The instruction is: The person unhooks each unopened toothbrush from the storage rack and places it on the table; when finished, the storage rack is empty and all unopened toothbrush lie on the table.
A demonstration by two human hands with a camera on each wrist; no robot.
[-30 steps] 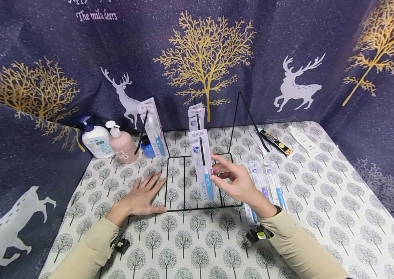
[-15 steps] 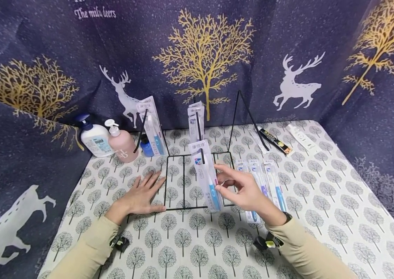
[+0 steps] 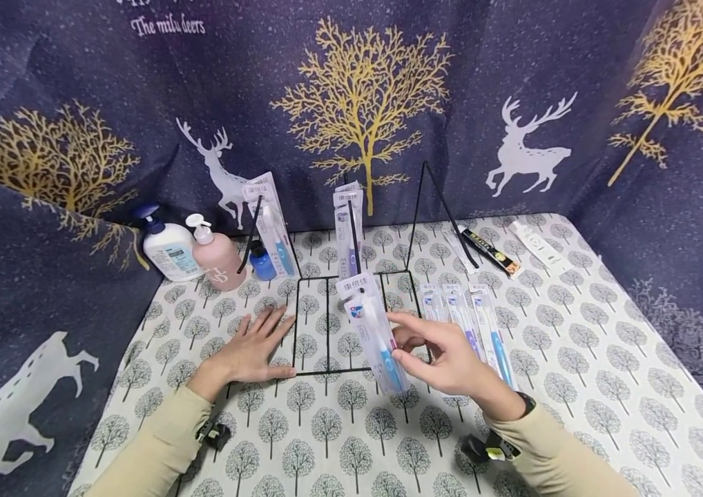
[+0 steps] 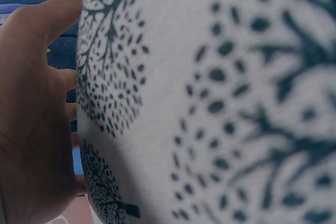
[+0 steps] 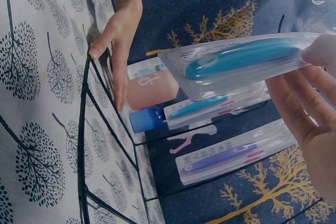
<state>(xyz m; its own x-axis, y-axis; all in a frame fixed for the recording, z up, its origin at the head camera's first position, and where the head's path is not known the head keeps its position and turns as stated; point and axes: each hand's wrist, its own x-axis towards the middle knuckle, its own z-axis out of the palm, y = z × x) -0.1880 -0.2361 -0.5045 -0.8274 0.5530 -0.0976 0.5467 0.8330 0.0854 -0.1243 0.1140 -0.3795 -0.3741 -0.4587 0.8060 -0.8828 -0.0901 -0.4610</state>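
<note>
My right hand (image 3: pixel 445 355) pinches a packaged toothbrush (image 3: pixel 376 338) with a blue handle by its right edge, between thumb and fingers. The pack tilts in front of the middle arm of a black wire rack (image 3: pixel 328 324); whether its top still touches the arm's tip I cannot tell. Behind it, a purple-handled packaged toothbrush (image 3: pixel 345 238) hangs on that arm. Packs with a blue toothbrush (image 3: pixel 280 241) hang on the left arm. My left hand (image 3: pixel 252 352) lies flat on the tablecloth, fingers spread, thumb at the rack's front left corner.
Several packaged toothbrushes (image 3: pixel 491 331) lie right of the rack. Farther back are a black toothpaste tube (image 3: pixel 491 252) and a white tube (image 3: pixel 538 245). A white pump bottle (image 3: pixel 171 252), a pink pump bottle (image 3: pixel 219 262) and a small blue bottle (image 3: pixel 261 262) stand at left.
My right hand has drawn the blue toothbrush pack toward me and slightly right along the middle arm, uncovering the purple one behind. My left hand stays in place.
</note>
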